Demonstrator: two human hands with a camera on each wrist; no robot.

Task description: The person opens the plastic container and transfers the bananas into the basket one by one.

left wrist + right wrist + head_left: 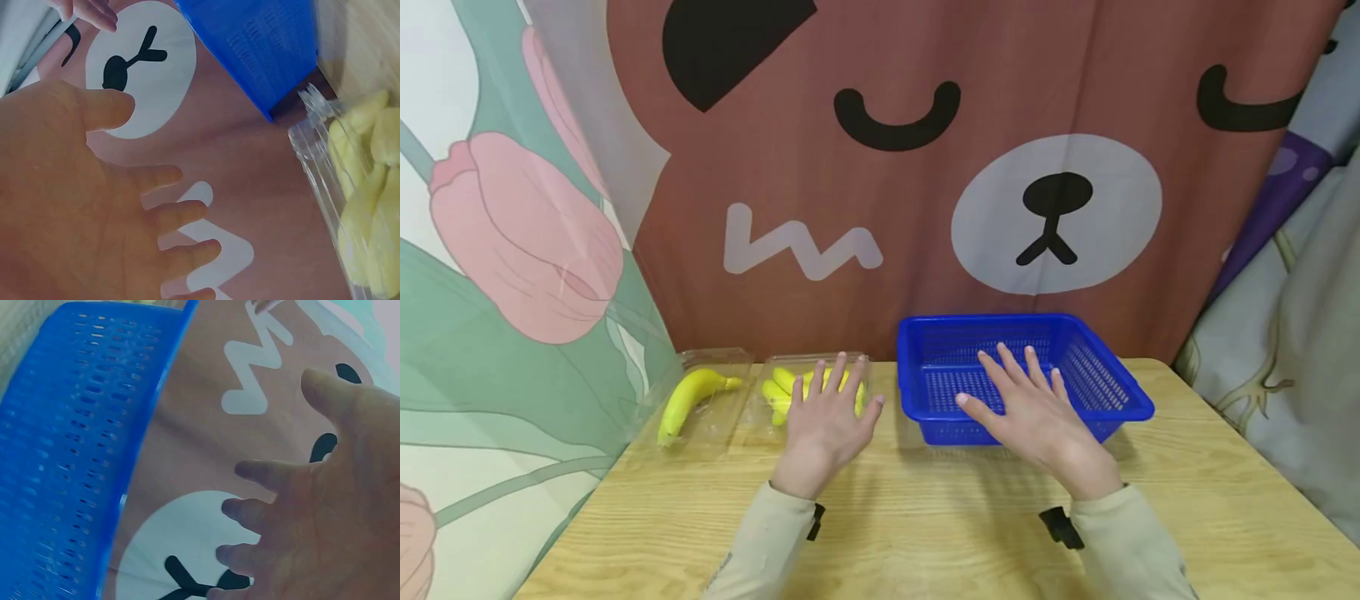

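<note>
My left hand (829,417) is held up with its fingers spread, overlapping a clear plastic box of several yellow bananas (782,385) in the head view. In the left wrist view its palm (69,194) faces the camera with nothing in it, and the bananas (356,206) show through clear plastic at the right. My right hand (1037,417), fingers also spread, overlaps the front of a blue perforated plastic basket (1022,321). The right wrist view shows that hand (325,487) holding nothing, beside the basket wall (81,444).
A second clear plastic box (741,367) at the table's left holds a single banana (688,400). The wooden table (925,533) backs onto a brown bear-print curtain (910,208). A tulip-print curtain (527,250) hangs along the left side, and pale fabric (1300,317) along the right.
</note>
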